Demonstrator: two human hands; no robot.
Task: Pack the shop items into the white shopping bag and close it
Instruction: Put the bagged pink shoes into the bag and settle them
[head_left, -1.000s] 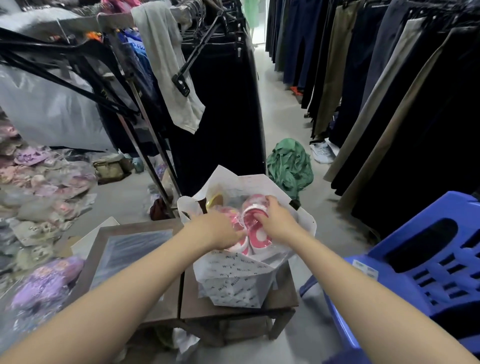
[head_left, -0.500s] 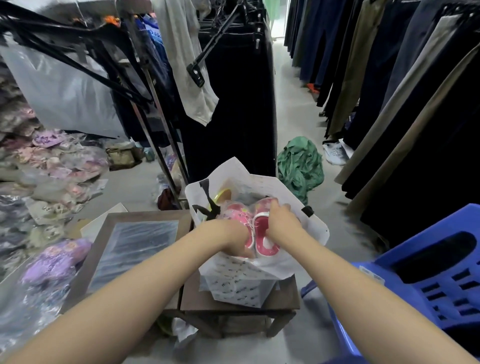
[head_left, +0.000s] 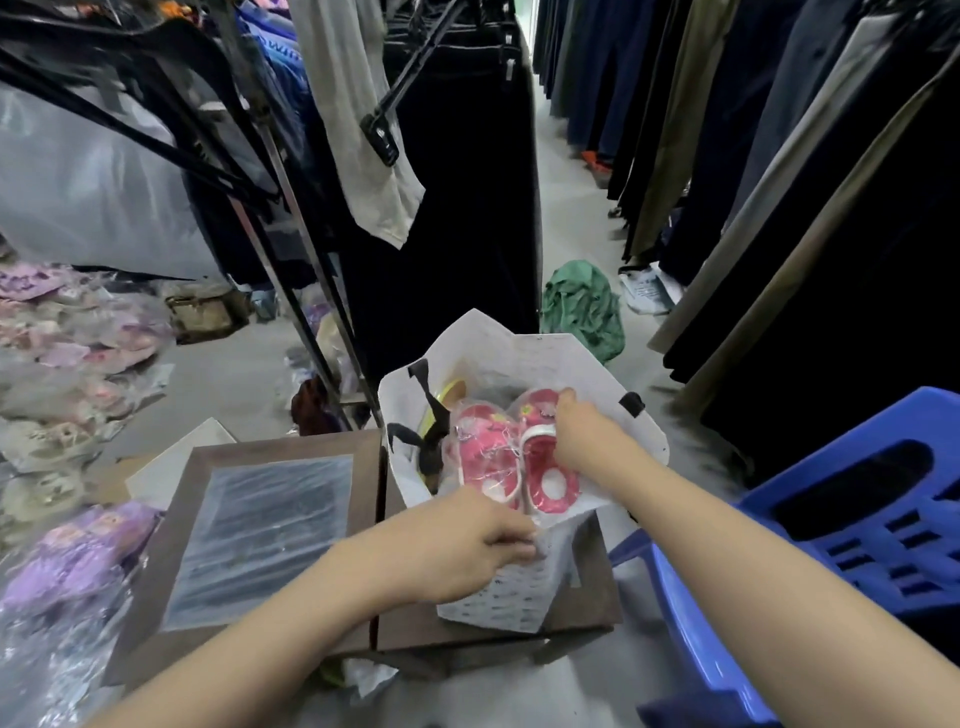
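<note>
On the counter (head_left: 467, 631), inside the white shopping bag (head_left: 498, 597): lower contents hidden under pink shoes (head_left: 491, 457) in clear wrap; yellow item (head_left: 452, 389) half masked by black handle (head_left: 434, 415). Shoes topmost, clasped on the right shoe by curled right grip (head_left: 587, 441); bag's near rim pinched by left grip (head_left: 467, 545).

The white shopping bag (head_left: 498, 605) is showing rows of tiny dark print on its side, with black handles (head_left: 434, 415) hanging at its rim. Inside it, the pink shoes (head_left: 488, 460) are showing white trim and white spots under clear glossy wrap, and a yellow-green edge (head_left: 451, 391) is peeking out beside them. The desk (head_left: 291, 446) is looking dark brown, the plastic chair (head_left: 909, 431) bright blue, the crumpled cloth (head_left: 582, 306) on the grey floor (head_left: 234, 374) green, and the wrapped packets (head_left: 78, 556) pale purple.
</note>
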